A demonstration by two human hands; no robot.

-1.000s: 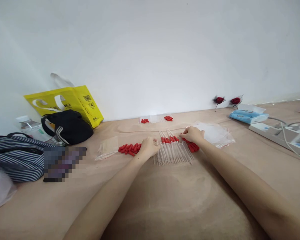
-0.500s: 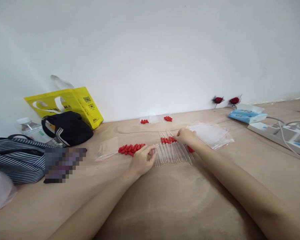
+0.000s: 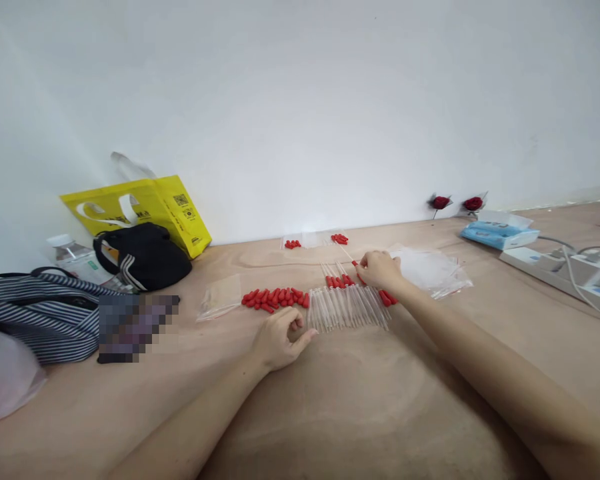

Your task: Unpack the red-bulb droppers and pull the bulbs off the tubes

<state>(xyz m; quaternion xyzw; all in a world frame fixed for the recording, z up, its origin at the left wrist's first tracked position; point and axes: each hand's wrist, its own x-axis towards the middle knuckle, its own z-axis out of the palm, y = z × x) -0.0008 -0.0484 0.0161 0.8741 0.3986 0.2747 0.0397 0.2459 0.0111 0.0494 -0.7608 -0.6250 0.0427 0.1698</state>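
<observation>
My right hand (image 3: 380, 270) pinches a dropper (image 3: 354, 263), a thin pale tube with a red rubber bulb, above the back of the row. Its tube points up and to the left. Under and beside that hand lie finished-looking droppers (image 3: 337, 281) with red bulbs. In front of them is a dense row of clear tubes (image 3: 347, 308), laid side by side. My left hand (image 3: 283, 339) rests on the table at the row's left end, thumb apart from curled fingers, seemingly holding nothing. Behind it is a pile of loose red bulbs (image 3: 273, 298).
A plastic bag (image 3: 220, 297) lies left of the bulbs, more clear bags (image 3: 425, 270) to the right. At the wall are small bagged red bulbs (image 3: 340, 239). A yellow bag (image 3: 180, 220), black pouch (image 3: 147, 260) and striped bag (image 3: 50, 320) stand left; tissues (image 3: 500, 233) and a power strip (image 3: 545, 263) right.
My right hand has shifted slightly right, and the dropper in it now shows raised off the row. My left hand has drawn back toward me from the tubes, its thumb opening away from the fingers.
</observation>
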